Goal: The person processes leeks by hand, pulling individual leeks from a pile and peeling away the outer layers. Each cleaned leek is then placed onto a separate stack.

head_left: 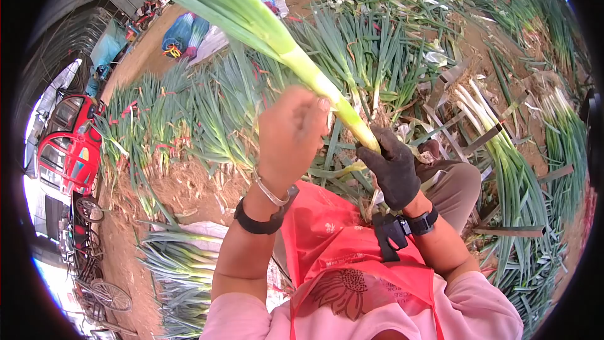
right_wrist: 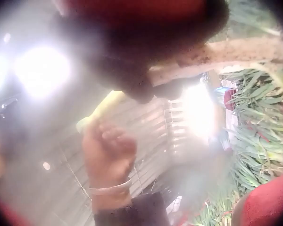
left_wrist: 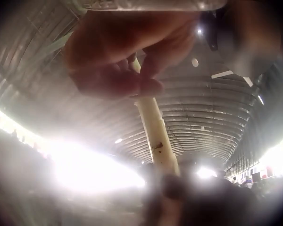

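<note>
A long leek (head_left: 308, 70) slants across the head view, its green leaves at the upper left. The dark-gloved right hand (head_left: 393, 169) grips its pale lower end, fingers wrapped around. Against the pale shaft, the bare left hand (head_left: 290, 133) has curled fingers, with the thumb at the stalk. From the left wrist, finger and thumb of that hand (left_wrist: 118, 54) pinch at the shaft (left_wrist: 155, 134); brown specks mark the part below. In the right wrist view the glove (right_wrist: 127, 66) is blurred, and the bare hand (right_wrist: 111, 155) touches the yellowish stalk (right_wrist: 107, 106).
Bunches of leeks (head_left: 214, 107) cover the ground ahead. More pale-stalked leeks (head_left: 503, 151) lie by metal strips at the right, others (head_left: 182, 264) at the lower left. A red apron (head_left: 333, 233) covers the lap. A red vehicle (head_left: 72, 145) and bicycles (head_left: 110, 294) stand far left.
</note>
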A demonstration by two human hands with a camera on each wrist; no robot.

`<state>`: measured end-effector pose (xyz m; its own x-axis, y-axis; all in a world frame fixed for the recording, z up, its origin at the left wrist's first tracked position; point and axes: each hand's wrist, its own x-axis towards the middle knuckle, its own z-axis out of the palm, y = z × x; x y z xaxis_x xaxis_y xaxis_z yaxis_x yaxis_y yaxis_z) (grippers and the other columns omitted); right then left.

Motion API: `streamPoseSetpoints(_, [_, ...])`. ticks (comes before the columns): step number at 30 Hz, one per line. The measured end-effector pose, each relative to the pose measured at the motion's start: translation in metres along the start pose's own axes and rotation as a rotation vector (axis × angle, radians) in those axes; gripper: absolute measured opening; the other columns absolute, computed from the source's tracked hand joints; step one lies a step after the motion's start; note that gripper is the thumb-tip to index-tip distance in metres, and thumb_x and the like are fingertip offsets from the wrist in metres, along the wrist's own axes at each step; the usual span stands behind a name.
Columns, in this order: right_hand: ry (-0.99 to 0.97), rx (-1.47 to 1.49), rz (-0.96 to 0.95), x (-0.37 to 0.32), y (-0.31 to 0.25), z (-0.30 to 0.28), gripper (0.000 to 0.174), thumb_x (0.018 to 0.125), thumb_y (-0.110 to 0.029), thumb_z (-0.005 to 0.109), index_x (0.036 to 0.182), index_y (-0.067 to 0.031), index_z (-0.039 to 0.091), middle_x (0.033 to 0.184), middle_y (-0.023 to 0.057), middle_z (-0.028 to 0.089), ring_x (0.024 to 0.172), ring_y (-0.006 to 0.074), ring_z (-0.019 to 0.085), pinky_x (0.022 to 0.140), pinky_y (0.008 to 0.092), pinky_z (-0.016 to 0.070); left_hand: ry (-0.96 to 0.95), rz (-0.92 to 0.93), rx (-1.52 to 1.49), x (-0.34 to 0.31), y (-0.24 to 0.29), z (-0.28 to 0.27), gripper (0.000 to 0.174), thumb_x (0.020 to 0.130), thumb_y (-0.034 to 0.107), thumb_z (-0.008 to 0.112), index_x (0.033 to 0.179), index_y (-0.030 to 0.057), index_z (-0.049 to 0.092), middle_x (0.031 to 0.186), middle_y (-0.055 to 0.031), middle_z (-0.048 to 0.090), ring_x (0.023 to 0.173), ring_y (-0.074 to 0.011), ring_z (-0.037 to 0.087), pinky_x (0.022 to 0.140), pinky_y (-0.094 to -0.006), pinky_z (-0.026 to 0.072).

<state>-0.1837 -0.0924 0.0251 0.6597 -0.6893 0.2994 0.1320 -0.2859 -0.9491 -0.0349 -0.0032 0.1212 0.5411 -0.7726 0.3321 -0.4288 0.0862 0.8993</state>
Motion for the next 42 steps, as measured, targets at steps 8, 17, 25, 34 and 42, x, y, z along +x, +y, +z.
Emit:
streamPoseSetpoints(8, [-0.418,0.685,0.296,0.001,0.002,-0.002,0.026,0.089,-0.018,0.063,0.108,-0.0005,0.060,0.090,0.0040,0.063,0.082,0.0108,0.059,0.076,0.0265,0.0472,-0.127,-0.325,-0.404,-0.002,-0.043,-0.002,0.013,0.090,0.016,0.054,0.092,0.0036,0.058,0.061,0.0002,0.053,0.048,-0.0051,0.047,0.043,-0.0192,0.0365])
streamPoseSetpoints(17, [-0.308,0.288,0.121,0.008,-0.025,-0.009,0.025,0.088,-0.022,0.064,0.102,-0.0008,0.062,0.088,0.0035,0.062,0.080,0.0121,0.058,0.073,0.0275,0.0457,-0.014,-0.034,-0.740,0.013,-0.029,-0.036,0.044,0.089,0.014,0.058,0.128,-0.0028,0.047,0.118,-0.0136,0.060,0.115,-0.0239,0.055,0.098,-0.0400,0.0444])
streamPoseSetpoints(25, [0.127,-0.335,-0.290,0.013,-0.018,0.010,0.043,0.072,-0.015,0.075,0.112,-0.0051,0.062,0.107,0.0165,0.062,0.096,0.0336,0.059,0.081,0.0399,0.0489,0.254,0.205,-0.817,0.024,0.004,-0.021,0.025,0.094,0.011,0.056,0.118,0.0066,0.049,0.106,-0.0098,0.060,0.092,-0.0182,0.060,0.083,-0.0357,0.0505])
streamPoseSetpoints(34, [0.108,-0.599,-0.476,0.028,-0.030,0.032,0.017,0.078,-0.015,0.065,0.094,-0.0090,0.061,0.079,0.0110,0.059,0.070,0.0314,0.059,0.062,0.0426,0.0481,0.387,0.174,-0.841,-0.005,-0.001,0.005,0.028,0.095,0.014,0.055,0.122,0.0069,0.049,0.104,-0.0063,0.057,0.090,-0.0153,0.054,0.082,-0.0343,0.0450])
streamPoseSetpoints(42, [0.092,-0.652,-0.515,0.035,-0.028,0.037,0.010,0.077,-0.017,0.062,0.082,-0.0092,0.059,0.073,0.0102,0.056,0.067,0.0315,0.059,0.060,0.0438,0.0481,0.196,0.251,-1.031,-0.012,-0.009,-0.004,0.029,0.097,0.014,0.052,0.124,0.0051,0.047,0.102,-0.0052,0.054,0.086,-0.0140,0.050,0.080,-0.0322,0.0417])
